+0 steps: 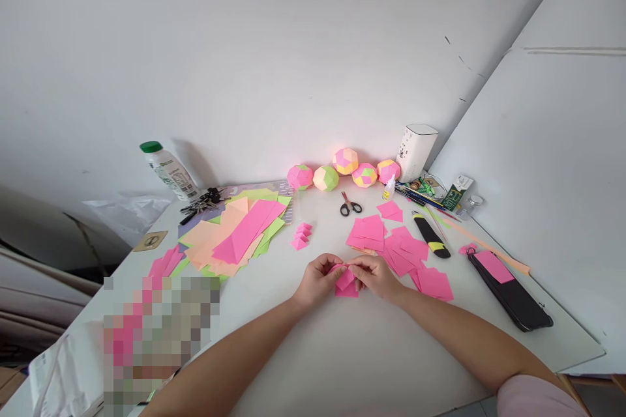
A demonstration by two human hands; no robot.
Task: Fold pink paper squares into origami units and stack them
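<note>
Between both hands is a pink paper piece (pixel 346 279), pinched near its top edge at the middle of the table. My left hand (pixel 320 277) grips its left side with thumb and fingers together. My right hand (pixel 374 275) pinches the right side, close to the left fingertips. Part of the paper is hidden by the fingers, so its folds are hard to make out. Just beyond the left hand stands a small row of folded pink paper units (pixel 301 236). Loose pink paper squares (pixel 403 249) lie spread beside and behind the right hand.
Scissors (pixel 350 206), a small glue bottle (pixel 389 187) and several paper balls (pixel 346 161) sit toward the wall. Coloured sheets (pixel 249 231) and a white bottle (pixel 169 171) are at left. A utility knife (pixel 431 234) and black pouch (pixel 513 293) lie at right.
</note>
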